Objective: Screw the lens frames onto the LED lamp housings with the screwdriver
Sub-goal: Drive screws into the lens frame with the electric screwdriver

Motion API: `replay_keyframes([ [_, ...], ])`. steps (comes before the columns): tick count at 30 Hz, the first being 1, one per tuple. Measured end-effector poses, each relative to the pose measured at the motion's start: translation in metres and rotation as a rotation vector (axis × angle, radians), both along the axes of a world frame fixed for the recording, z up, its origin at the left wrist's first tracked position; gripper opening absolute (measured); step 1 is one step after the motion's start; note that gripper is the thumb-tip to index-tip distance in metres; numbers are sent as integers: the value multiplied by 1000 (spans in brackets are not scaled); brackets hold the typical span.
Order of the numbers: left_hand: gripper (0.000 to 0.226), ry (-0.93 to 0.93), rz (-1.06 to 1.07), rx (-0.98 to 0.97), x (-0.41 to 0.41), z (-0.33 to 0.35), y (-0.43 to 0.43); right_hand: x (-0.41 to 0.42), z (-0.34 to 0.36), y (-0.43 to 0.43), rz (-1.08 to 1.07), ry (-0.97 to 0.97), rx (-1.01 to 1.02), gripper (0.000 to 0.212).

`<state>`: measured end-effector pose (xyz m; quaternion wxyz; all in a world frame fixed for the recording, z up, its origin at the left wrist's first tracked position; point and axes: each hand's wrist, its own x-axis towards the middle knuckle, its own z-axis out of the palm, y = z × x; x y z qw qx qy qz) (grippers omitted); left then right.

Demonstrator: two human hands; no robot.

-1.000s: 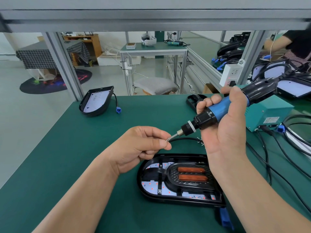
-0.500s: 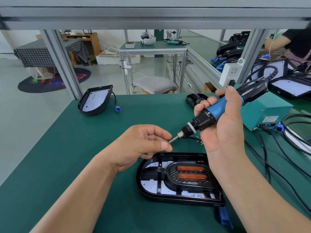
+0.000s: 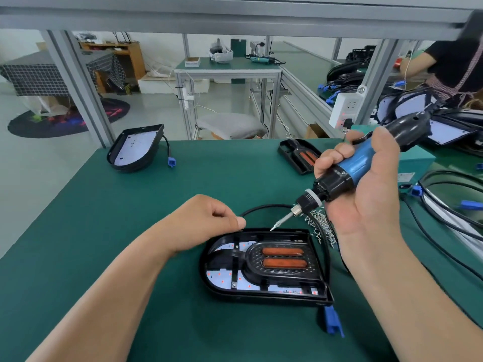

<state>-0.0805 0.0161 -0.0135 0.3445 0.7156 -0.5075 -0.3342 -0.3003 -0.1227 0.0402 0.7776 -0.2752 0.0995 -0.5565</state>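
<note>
1. The lamp housing [image 3: 264, 296], with the lens frame [image 3: 248, 262] set in it, lies flat in the middle of the tabletop [image 3: 117, 218].
2. The right hand [image 3: 366, 199] grips the screwdriver [image 3: 350, 168], its bit tilted just above the housing's far rim.
3. The left hand [image 3: 206, 226] is clenched beside that rim, with nothing showing in it.
4. Bare green surface runs left to the tabletop's slanting edge. Cables [image 3: 444, 226] crowd the right.
5. The label on the teal box [image 3: 418, 163] is too small to read.

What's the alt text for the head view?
A right hand holds a blue-and-black electric screwdriver, its tip angled down at the far edge of a black lamp housing on a green table. The curled left hand rests beside that edge; loose screws lie nearby.
</note>
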Motion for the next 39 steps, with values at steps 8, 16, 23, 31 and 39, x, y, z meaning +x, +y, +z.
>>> replay_keyframes([
  [8,25,-47,-117,50,-3,2,0,-29,0,1,79,93,-99,30],
  [16,22,-51,-111,11,2,0,0,-31,6,13,168,187,-293,32],
  [23,32,-58,-116,1,4,-4,-1,-34,10,19,228,190,-366,34],
  [31,46,-31,-107,6,3,-6,-1,-33,8,22,297,185,-429,32],
  [39,45,-32,-88,11,1,-8,-2,-32,6,22,364,187,-456,42],
])
